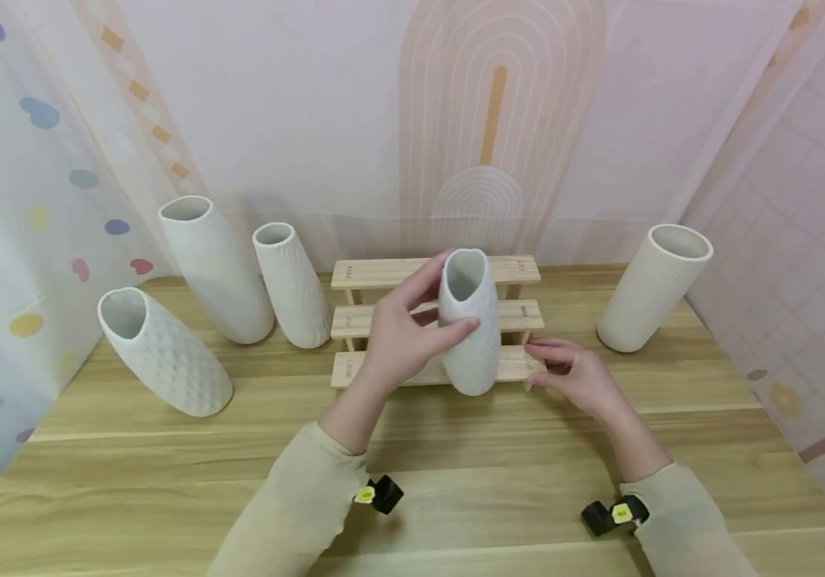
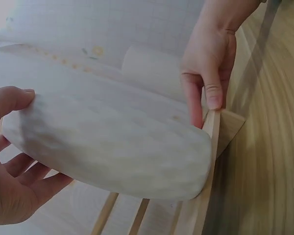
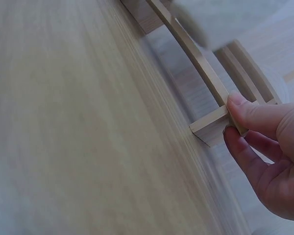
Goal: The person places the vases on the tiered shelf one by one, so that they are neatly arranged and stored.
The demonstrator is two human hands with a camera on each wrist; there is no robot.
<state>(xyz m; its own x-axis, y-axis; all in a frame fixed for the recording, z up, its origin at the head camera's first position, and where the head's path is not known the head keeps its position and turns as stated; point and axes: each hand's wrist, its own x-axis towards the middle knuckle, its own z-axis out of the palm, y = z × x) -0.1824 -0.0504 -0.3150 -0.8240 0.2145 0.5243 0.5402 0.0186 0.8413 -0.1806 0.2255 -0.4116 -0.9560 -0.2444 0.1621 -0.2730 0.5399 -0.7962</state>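
Note:
My left hand grips a white vase with a dimpled surface, thumb on the near side and fingers round the back. The vase is upright at the lowest shelf of a three-tier wooden stand; in the left wrist view its base is at that shelf's board, though I cannot tell whether it bears weight there. With thumb and fingers, my right hand pinches the right end of the lowest shelf. The right wrist view shows the vase's lower end only blurred.
Left of the stand are a tall smooth vase, a ribbed vase and a dimpled vase. Another ribbed vase stands to the right. Patterned curtains hang behind and beside the wooden table.

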